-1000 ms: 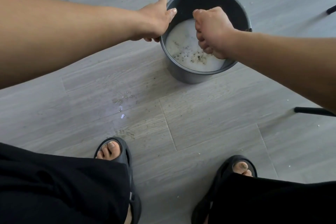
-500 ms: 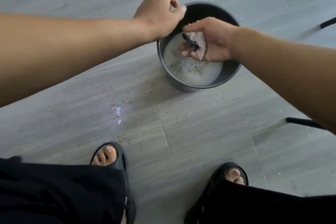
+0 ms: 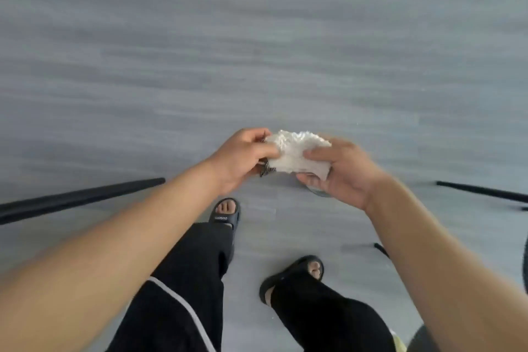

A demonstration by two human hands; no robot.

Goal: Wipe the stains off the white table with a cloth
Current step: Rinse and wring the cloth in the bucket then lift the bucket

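Observation:
A white textured cloth (image 3: pixel 297 151) with a dark patterned edge is bunched in front of me, above the grey floor. My left hand (image 3: pixel 243 160) pinches its left side with thumb and fingers. My right hand (image 3: pixel 340 174) grips its right side, thumb on top and fingers curled underneath. The white table is not in view. The picture is blurred by motion.
Grey wood-look floor (image 3: pixel 257 51) fills the view. Black furniture legs slant in at the left (image 3: pixel 80 200) and at the right (image 3: pixel 483 191). My feet in black sandals (image 3: pixel 225 214) stand below the hands. A dark rounded object (image 3: pixel 525 266) shows at the right edge.
The view has swung away from the grey bucket, which is gone from sight. Both hands have come off the bucket and now hold the white cloth together in front of me.

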